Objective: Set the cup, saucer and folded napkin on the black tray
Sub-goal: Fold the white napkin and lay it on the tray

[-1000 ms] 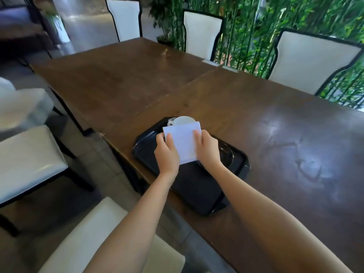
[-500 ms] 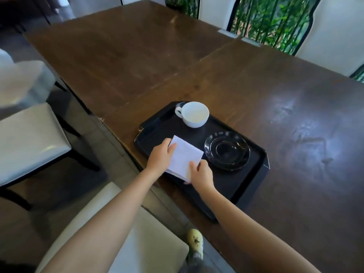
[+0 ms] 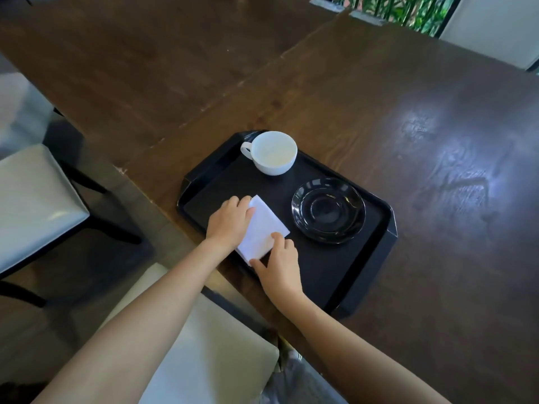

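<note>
1. On the dark wooden table (image 3: 379, 118), a black tray (image 3: 376, 258) is sitting near the person's edge, turned at an angle to it.
2. A white cup (image 3: 274, 153) is standing upright at the tray's far corner, its handle pointing left, and it is looking empty.
3. A black saucer (image 3: 328, 209) is lying flat on the tray to the right of the cup, apart from it and carrying nothing.
4. A folded white napkin (image 3: 262, 228) is lying on the tray's near-left part, just beside the saucer without touching it.
5. The left hand (image 3: 230, 223) is covering the napkin's left edge, with its fingers curled over the far corner.
6. The right hand (image 3: 280, 266) is pressing on the napkin's near-right corner, thumb at the near edge and fingertips on top.
7. Two cream-cushioned chairs (image 3: 32, 199) are standing on the person's side of the table.
</note>
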A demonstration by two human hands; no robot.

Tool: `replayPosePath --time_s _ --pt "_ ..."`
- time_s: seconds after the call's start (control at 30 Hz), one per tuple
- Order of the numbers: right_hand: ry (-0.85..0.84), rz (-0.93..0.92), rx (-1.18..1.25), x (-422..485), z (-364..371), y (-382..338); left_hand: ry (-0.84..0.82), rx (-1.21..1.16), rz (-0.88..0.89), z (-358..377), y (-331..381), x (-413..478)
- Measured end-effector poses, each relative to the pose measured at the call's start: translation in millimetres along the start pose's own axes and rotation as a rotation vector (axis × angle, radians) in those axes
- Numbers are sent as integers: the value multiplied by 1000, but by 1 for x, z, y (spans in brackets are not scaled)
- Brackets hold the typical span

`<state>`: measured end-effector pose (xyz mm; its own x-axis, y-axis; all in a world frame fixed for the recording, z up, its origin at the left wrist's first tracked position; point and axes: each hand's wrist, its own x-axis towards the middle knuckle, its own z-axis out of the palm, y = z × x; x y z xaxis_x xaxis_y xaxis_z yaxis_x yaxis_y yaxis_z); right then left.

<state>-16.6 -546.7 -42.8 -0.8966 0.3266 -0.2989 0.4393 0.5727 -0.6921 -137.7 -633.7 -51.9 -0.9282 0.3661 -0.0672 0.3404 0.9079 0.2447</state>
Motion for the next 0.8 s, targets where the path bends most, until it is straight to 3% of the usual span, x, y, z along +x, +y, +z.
replayPosePath --time_s 0.23,0.4,0.8 --pt "100 -110 -271 -1 1 8 32 -1 -35 -2 -13 -12" --pt "100 -146 -305 -2 3 10 -3 -134 -42 -5 -24 -18" --pt "78 -186 -366 -10 11 16 -32 -70 72 -5 -36 -23"
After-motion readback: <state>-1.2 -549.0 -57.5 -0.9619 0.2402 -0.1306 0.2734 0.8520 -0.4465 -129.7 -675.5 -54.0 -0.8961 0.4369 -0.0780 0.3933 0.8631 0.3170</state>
